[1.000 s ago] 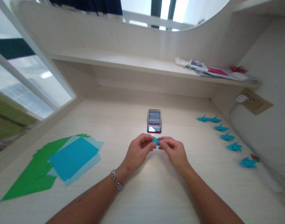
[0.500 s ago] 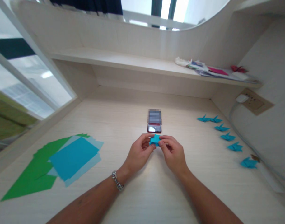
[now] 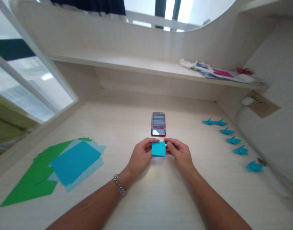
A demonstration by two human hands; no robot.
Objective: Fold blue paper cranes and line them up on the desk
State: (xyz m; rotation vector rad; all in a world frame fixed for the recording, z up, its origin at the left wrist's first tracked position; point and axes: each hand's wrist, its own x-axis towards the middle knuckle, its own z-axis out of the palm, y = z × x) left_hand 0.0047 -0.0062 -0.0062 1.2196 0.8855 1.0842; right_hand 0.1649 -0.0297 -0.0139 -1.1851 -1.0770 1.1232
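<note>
A small folded square of blue paper [image 3: 158, 149] is held up between my two hands, its flat face toward me. My left hand [image 3: 142, 154] grips its left edge, fingers curled behind and along the top. On the other side my right hand [image 3: 179, 154] pinches near the upper right corner with thumb and forefinger. Just beyond the paper lies a phone [image 3: 158, 131] with a lit screen. The back of the folded paper and some fingertips are hidden.
At the left lie blue paper sheets [image 3: 75, 161] over green sheets [image 3: 28, 185]. Several folded blue paper cranes [image 3: 233, 140] line the right side, near a white cable [image 3: 249, 139] from a wall socket [image 3: 264, 103]. A shelf [image 3: 137, 64] with papers runs across the back.
The blue paper has gone from a smaller, bent shape to a flat square facing me. My right thumb has shifted from its front to the right edge.
</note>
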